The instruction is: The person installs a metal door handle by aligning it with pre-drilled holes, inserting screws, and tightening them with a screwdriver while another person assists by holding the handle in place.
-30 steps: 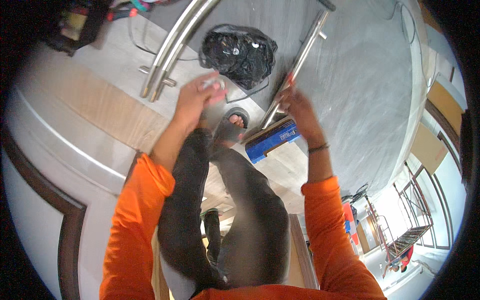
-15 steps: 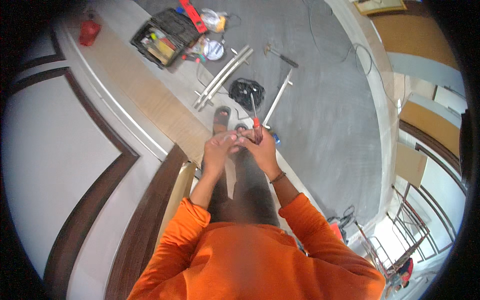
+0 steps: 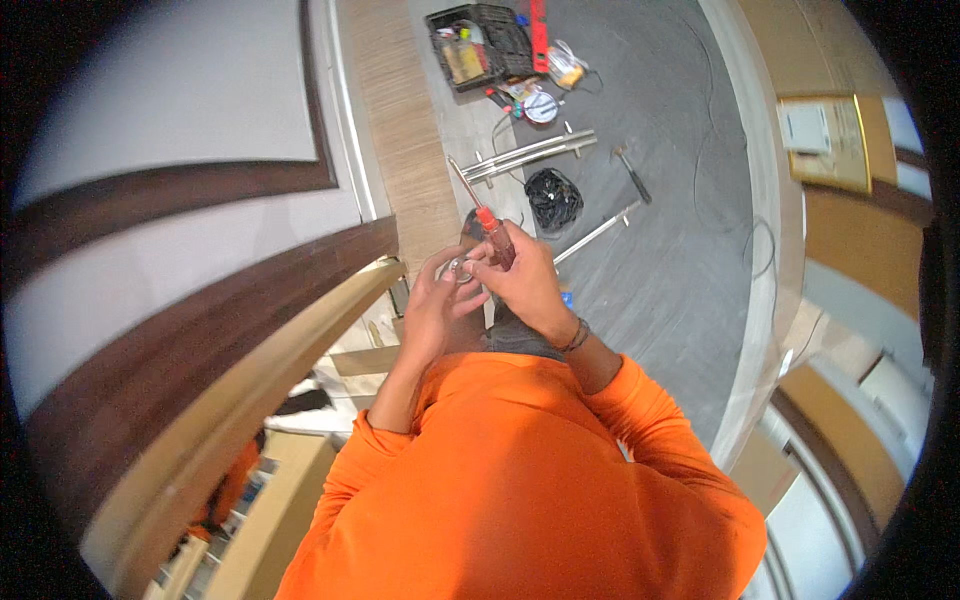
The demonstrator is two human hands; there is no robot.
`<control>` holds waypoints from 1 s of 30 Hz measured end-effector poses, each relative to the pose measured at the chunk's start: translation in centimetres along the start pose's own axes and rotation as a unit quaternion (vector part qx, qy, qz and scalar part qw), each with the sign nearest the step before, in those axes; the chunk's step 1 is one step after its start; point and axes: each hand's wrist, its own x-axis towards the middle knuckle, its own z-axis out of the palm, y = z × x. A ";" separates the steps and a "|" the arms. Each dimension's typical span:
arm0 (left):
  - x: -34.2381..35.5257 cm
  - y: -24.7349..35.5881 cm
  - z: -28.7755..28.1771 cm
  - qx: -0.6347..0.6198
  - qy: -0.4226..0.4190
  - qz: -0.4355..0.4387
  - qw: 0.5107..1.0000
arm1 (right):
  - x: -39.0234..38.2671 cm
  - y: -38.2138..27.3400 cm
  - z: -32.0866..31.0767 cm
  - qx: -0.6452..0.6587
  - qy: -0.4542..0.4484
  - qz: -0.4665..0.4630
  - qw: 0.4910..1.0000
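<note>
My left hand point(image 3: 436, 305) is closed round the edge of a small, round, shiny metal piece point(image 3: 461, 268), whose exact kind I cannot make out. A screwdriver point(image 3: 488, 220) with a red and dark handle is held in my right hand point(image 3: 528, 285), its shaft pointing up and to the left. The thumb and fingertips of that same hand reach over to the metal piece, so both hands meet in front of my body. My palms hide part of the handle and of the piece.
Metal bars point(image 3: 530, 155), a black bag point(image 3: 553, 198), a hammer point(image 3: 632, 174) and a thinner metal bar point(image 3: 596, 232) lie on the grey floor. Farther off are an open black toolbox point(image 3: 480, 48) and a red level point(image 3: 539, 35). A wooden rail point(image 3: 250, 370) runs along my left.
The view has swung round toward the wooden rail on the left. The screwdriver's shaft now tilts left instead of nearly straight ahead, and the round metal piece shows more plainly between my hands.
</note>
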 end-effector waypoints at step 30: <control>-36.3 -12.7 -36.1 -0.315 0.339 0.358 0.811 | -23.1 6.5 43.2 -0.002 -0.351 -0.075 0.934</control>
